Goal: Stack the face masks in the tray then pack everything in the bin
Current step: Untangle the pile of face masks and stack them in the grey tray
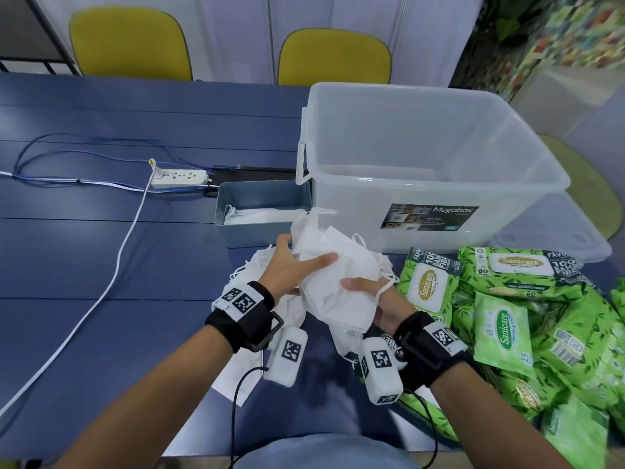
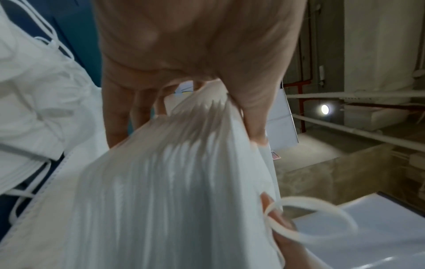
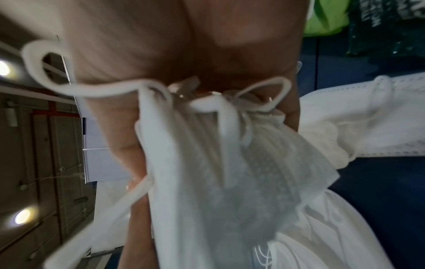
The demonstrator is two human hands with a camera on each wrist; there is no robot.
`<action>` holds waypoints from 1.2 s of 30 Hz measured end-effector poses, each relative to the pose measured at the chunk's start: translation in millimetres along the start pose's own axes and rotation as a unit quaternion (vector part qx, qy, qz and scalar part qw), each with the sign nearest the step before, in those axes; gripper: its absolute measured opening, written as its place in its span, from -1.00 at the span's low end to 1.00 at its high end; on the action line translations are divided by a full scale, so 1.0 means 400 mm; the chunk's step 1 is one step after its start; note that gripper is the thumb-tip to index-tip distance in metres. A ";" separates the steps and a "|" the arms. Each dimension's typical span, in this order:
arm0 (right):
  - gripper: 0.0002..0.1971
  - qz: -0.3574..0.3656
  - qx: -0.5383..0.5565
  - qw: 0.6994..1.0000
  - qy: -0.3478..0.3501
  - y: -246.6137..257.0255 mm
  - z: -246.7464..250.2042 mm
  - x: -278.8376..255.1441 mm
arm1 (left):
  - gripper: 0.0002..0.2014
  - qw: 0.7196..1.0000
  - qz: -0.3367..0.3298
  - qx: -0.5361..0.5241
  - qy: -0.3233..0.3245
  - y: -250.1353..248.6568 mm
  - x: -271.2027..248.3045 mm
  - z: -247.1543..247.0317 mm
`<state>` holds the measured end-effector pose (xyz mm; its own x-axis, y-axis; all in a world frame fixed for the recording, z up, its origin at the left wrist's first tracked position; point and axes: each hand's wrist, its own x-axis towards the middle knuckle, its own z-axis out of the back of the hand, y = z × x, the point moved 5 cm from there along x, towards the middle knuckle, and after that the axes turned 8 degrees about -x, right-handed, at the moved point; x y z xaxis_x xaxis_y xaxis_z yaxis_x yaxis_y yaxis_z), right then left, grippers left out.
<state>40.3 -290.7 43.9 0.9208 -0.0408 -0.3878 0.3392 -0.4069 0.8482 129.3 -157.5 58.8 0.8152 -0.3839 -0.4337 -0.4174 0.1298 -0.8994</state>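
Observation:
I hold a stack of white face masks [image 1: 338, 275] in both hands, just above the blue table. My left hand [image 1: 297, 262] grips its left side with the thumb lying across the top. My right hand [image 1: 368, 292] pinches the near right edge, an ear loop hanging over its fingers. The left wrist view shows my left hand [image 2: 184, 91] clamped on the fanned stack [image 2: 172, 182]. In the right wrist view my right hand [image 3: 161, 54] grips the stack [image 3: 218, 172]. The blue-grey tray [image 1: 263, 236] sits just beyond, with masks [image 1: 263, 216] inside. The clear bin [image 1: 355, 214] stands to its right.
More loose masks [image 1: 250, 272] lie on the table under my hands. Several green wipe packs [image 1: 507, 299] are piled at the right. A clear lid [image 1: 558, 238] lies beside the bin. A power strip [image 1: 178, 177] and its cables run across the left. Two yellow chairs stand behind.

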 end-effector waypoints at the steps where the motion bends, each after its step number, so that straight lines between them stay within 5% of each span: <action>1: -0.55 -0.002 -0.002 1.000 -0.011 0.005 -0.002 -0.002 | -0.36 1.000 -0.004 -0.016 0.000 -0.002 0.000 0.000; 5: -0.60 -0.008 -0.013 0.999 -0.032 -0.002 0.012 -0.001 | -0.63 0.998 -0.019 -0.063 -0.012 -0.003 0.004 0.014; 9: -0.64 -0.016 -0.016 0.998 -0.052 -0.021 0.037 -0.020 | -0.73 0.993 -0.042 -0.069 -0.091 0.030 0.025 0.085; 12: -0.26 -0.033 -0.006 0.996 -0.084 -0.036 0.084 -0.028 | -0.78 0.991 -0.044 0.021 -0.122 0.082 0.044 0.154; 14: -0.20 -0.030 0.023 0.993 -0.108 -0.033 0.112 -0.032 | -0.59 0.979 -0.019 0.167 -0.115 0.131 0.063 0.190; 16: -0.44 -0.011 0.064 0.990 -0.128 -0.016 0.131 -0.037 | -0.42 0.951 0.028 0.270 -0.148 0.178 0.069 0.229; 20: -0.74 0.014 0.075 0.987 -0.139 0.019 0.143 -0.048 | -0.20 0.925 0.055 0.303 -0.222 0.230 0.031 0.270; 23: -0.65 0.013 0.067 0.986 -0.151 0.023 0.140 -0.049 | 0.11 0.885 0.037 0.427 -0.182 0.258 0.025 0.237; 25: -0.55 0.012 0.066 0.985 -0.157 0.020 0.134 -0.050 | 0.15 0.869 0.040 0.464 -0.170 0.272 0.032 0.217; 27: -0.45 0.011 0.066 0.985 -0.157 0.014 0.130 -0.049 | 0.04 0.879 0.030 0.442 -0.175 0.270 0.040 0.208; 30: -0.41 0.006 0.062 0.986 -0.152 0.006 0.123 -0.052 | -0.32 0.933 0.016 0.322 -0.159 0.259 0.068 0.220; 36: -0.40 0.007 0.060 0.987 -0.150 0.001 0.135 -0.052 | -0.73 0.969 -0.022 0.092 -0.226 0.222 0.075 0.295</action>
<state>10.7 -339.3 32.7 0.8207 -0.3079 -0.4812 0.2854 -0.5087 0.8123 164.3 -49.5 -40.6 0.9409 0.0418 -0.3362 -0.3328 0.3001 -0.8940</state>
